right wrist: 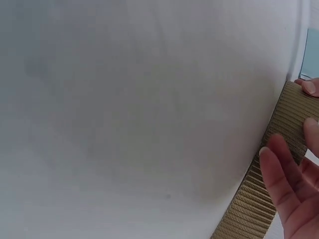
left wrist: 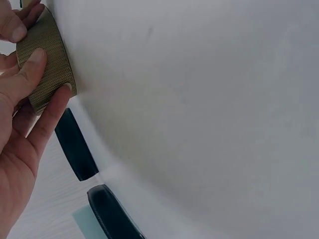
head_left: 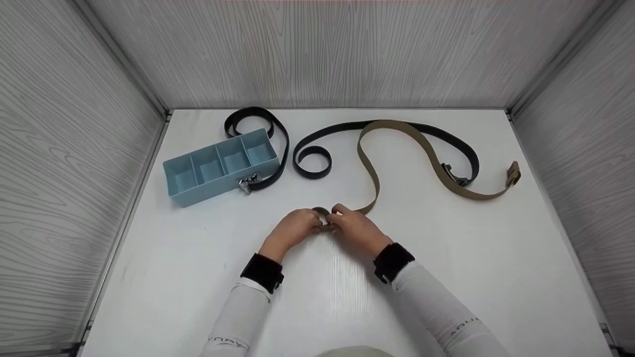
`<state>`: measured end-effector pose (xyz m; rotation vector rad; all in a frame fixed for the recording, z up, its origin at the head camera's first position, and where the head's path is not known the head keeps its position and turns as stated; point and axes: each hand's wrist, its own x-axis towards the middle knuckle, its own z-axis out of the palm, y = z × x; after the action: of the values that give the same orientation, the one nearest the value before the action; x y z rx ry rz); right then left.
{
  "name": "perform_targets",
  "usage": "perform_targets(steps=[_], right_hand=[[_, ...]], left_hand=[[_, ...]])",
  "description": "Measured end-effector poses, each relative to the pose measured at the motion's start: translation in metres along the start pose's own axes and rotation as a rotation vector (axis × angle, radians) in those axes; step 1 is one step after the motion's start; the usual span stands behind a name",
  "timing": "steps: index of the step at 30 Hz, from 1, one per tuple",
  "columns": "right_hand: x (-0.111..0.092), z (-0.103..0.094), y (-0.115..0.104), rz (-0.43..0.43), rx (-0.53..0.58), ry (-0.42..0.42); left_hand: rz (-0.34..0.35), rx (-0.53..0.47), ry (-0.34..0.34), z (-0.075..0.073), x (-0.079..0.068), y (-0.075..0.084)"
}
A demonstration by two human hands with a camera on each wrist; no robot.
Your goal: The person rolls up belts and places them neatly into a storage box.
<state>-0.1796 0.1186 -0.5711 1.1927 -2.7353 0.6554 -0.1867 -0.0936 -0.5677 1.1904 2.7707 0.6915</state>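
A khaki webbing belt stands on its edge across the white table, its near end curled into a small loop between the two hands. My left hand pinches the left side of this loop, thumb on the ribbed webbing in the left wrist view. On the loop's right side, my right hand holds the band between thumb and fingers. From there the belt winds away in an S to its khaki buckle at the far right. Fingers partly cover the loop.
A light blue box with several compartments stands at the left. Round its back and right side runs a black belt with a silver buckle. Another black belt, coiled at one end, passes behind the khaki one to a dark buckle.
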Motion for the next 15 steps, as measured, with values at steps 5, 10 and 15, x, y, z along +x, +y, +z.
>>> perform_targets(steps=[5,10,15], right_hand=[[0.001,0.000,-0.001,0.000,-0.007,-0.009],[0.001,0.000,-0.003,-0.031,-0.041,-0.011],[0.001,0.002,-0.007,-0.052,-0.008,0.014]], left_hand=[[-0.026,0.025,0.013,0.002,-0.002,0.004],[-0.057,-0.153,0.071,-0.003,-0.005,0.004],[-0.253,-0.151,0.179,-0.012,-0.007,0.005]])
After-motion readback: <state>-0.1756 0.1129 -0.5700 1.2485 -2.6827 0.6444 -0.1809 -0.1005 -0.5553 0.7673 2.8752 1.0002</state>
